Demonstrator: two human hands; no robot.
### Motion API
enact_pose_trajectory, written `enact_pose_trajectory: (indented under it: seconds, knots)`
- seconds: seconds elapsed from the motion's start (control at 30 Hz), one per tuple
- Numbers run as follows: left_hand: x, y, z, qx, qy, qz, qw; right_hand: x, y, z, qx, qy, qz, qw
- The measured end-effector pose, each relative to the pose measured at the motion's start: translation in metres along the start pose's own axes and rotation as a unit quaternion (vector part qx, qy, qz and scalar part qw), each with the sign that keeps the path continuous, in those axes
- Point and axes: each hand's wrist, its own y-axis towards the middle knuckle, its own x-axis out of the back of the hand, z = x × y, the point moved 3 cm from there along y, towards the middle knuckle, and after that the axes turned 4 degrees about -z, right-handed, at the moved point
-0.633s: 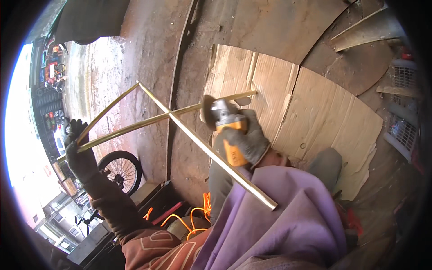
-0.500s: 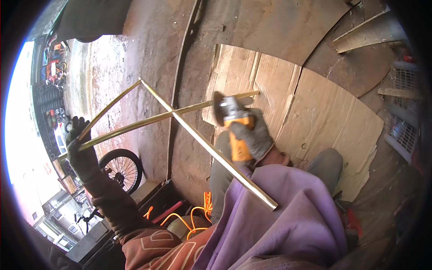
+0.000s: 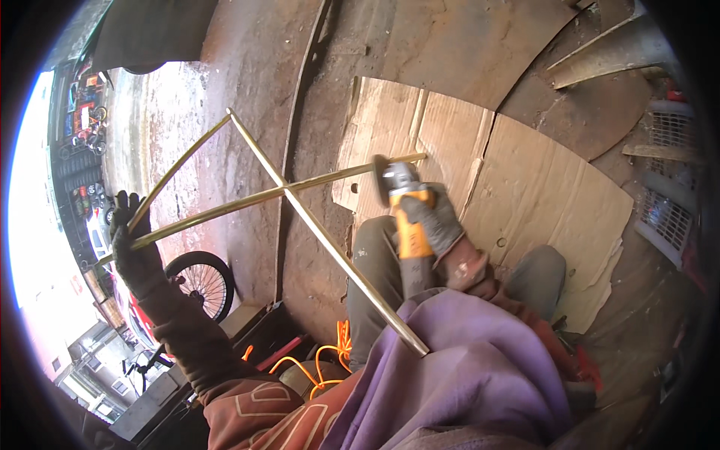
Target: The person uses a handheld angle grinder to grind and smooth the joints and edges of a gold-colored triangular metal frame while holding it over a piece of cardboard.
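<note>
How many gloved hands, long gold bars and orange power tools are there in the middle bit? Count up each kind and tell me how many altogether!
Left gloved hand and right gloved hand: 2
Long gold bars: 3
Orange power tool: 1
Total: 6

One grinder (image 3: 414,234), three bars (image 3: 351,269), two gloves (image 3: 441,226)
</note>
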Motion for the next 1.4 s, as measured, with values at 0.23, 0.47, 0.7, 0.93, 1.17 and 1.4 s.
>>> enact_pose_trajectory:
  seconds: [0.23, 0.47, 0.7, 0.93, 1.17, 1.4]
  knots:
    - [-0.026, 0.021, 0.0, -0.021, 0.037, -0.085, 0.995, -0.019, -0.002, 0.013, 0.044, 0.004, 0.068, 0.997]
    - [-0.047, 0.04, -0.009, -0.043, -0.003, -0.025, 0.999, -0.026, -0.008, 0.005, 0.078, -0.001, 0.041, 0.996]
    - [-0.063, 0.054, -0.001, -0.075, -0.005, 0.033, 0.997, -0.033, -0.003, 0.016, 0.029, 0.027, 0.072, 0.997]
    - [-0.075, 0.068, -0.003, -0.043, -0.124, 0.058, 0.99, -0.041, -0.015, 0.02, 0.143, -0.059, 0.062, 0.986]
    - [-0.084, 0.049, -0.014, -0.073, -0.1, 0.091, 0.988, -0.042, -0.017, 0.006, 0.135, 0.036, -0.017, 0.99]
    - [-0.083, 0.033, -0.024, -0.049, -0.124, 0.142, 0.981, -0.05, -0.027, 0.015, 0.093, -0.011, 0.05, 0.994]
